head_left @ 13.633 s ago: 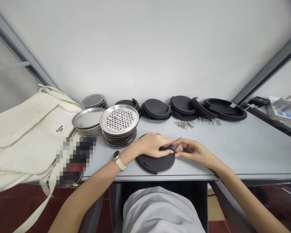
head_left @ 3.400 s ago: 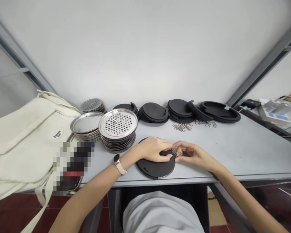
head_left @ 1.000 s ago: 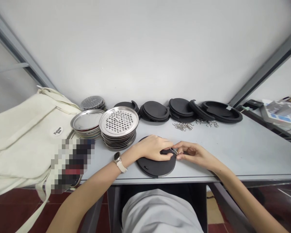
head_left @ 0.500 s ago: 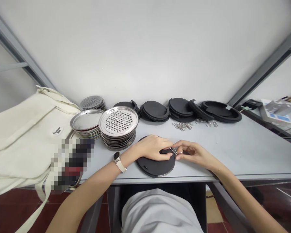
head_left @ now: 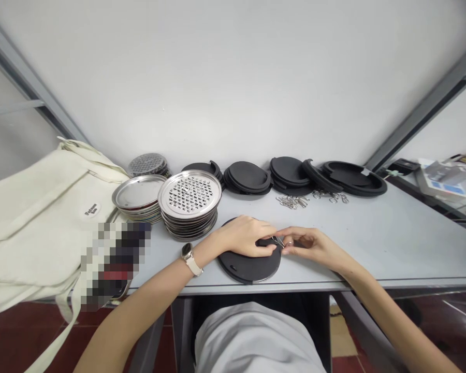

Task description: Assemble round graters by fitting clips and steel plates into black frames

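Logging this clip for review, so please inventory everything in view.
Cream bag: one, far left
Pixelated patch: one, mostly dark, beside the bag
Metal disc stacks: three, silver on top, two grater-topped, left
Black round pieces: several, partly stacked, along the wall
Loose wire clips: uncounted pile, silver, before them
Table: one, pale grey
Assorted clutter: uncounted, mixed colours, far right
Black disc: one, under left hand
Wire clip: one, silver, at right fingertips
Watch: one, pale band, left wrist
Left hand, right hand: one each, bare

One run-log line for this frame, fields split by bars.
left hand: on black disc | right hand: pinching metal clip | clip: at disc's edge
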A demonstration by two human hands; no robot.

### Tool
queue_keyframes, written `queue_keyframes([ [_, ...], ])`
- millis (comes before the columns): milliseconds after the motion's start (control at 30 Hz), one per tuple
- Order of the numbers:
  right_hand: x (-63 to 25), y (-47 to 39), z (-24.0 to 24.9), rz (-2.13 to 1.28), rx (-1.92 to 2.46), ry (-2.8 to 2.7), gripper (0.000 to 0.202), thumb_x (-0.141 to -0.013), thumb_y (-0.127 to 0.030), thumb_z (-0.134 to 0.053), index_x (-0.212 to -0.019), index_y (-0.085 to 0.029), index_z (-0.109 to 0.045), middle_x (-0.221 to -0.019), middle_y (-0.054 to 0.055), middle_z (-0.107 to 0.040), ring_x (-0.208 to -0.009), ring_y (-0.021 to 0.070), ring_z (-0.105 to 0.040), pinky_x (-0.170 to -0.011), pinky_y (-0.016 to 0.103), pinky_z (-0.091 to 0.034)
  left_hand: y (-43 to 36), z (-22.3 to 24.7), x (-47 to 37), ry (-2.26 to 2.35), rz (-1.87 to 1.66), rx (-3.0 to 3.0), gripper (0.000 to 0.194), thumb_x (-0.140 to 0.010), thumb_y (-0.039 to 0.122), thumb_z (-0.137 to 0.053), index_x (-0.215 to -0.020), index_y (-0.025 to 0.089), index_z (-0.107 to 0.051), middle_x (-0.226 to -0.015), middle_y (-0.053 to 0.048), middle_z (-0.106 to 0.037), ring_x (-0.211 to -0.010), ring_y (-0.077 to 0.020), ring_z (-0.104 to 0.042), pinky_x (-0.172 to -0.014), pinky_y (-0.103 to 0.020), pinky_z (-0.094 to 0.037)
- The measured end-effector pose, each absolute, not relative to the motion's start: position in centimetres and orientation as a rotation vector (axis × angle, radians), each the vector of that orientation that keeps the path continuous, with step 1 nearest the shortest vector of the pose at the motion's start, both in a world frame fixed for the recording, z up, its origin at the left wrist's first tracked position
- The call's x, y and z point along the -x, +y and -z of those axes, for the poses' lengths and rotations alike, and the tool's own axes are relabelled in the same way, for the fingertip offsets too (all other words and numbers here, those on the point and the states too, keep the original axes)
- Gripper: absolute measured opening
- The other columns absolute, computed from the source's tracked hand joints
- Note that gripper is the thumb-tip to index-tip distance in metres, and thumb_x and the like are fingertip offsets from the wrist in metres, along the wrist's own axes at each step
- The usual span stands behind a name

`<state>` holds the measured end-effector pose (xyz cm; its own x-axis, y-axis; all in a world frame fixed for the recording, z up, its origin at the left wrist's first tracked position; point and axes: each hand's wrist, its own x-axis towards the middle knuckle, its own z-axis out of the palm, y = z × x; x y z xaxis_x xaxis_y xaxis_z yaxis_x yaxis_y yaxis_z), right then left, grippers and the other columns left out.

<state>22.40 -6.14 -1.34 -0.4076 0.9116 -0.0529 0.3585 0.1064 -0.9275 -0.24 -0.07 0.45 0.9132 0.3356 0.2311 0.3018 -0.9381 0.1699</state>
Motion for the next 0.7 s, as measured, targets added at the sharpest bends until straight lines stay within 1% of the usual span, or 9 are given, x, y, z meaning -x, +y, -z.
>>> queue_keyframes([
  [167, -22.33, -6.17, 1.30, -1.289, 1.234, -1.840, 0.047, -0.076, -0.053, -0.073, -0.108, -0.020, -0.067, -0.077, 0.002, -0.065, -0.076, 0.0198, -0.060, -0.074, 0.032, -0.048, -0.09, -0.40, 0.20, 0.473, -0.414, -2.934, 0.013, -0.086, 0.033, -0.056, -0.082, 0.020, -0.056, -0.077, 0.002, -0.062, -0.064, -0.0130, -0.057, -0.054, -0.029, -0.032],
  [400, -22.42, -6.14, 1.70, -1.302, 1.176, -1.835, 0.041, -0.078, -0.046, -0.074, -0.106, -0.019, -0.063, -0.076, 0.001, -0.064, -0.074, 0.0175, -0.060, -0.072, 0.030, -0.048, -0.11, -0.26, 0.18, 0.444, -0.457, -2.931, 0.014, -0.086, 0.033, -0.056, -0.084, 0.020, -0.056, -0.075, 0.003, -0.061, -0.063, -0.0126, -0.055, -0.052, -0.029, -0.027],
  [700, -22.20, -6.23, 1.39, -1.305, 1.188, -1.847, 0.040, -0.079, -0.044, -0.074, -0.106, -0.018, -0.061, -0.077, 0.001, -0.063, -0.075, 0.0176, -0.060, -0.073, 0.030, -0.048, -0.03, -0.08, 0.19, 0.434, -0.477, -2.927, 0.014, -0.087, 0.034, -0.054, -0.085, 0.020, -0.056, -0.074, 0.002, -0.061, -0.062, -0.0127, -0.054, -0.052, -0.028, -0.026],
])
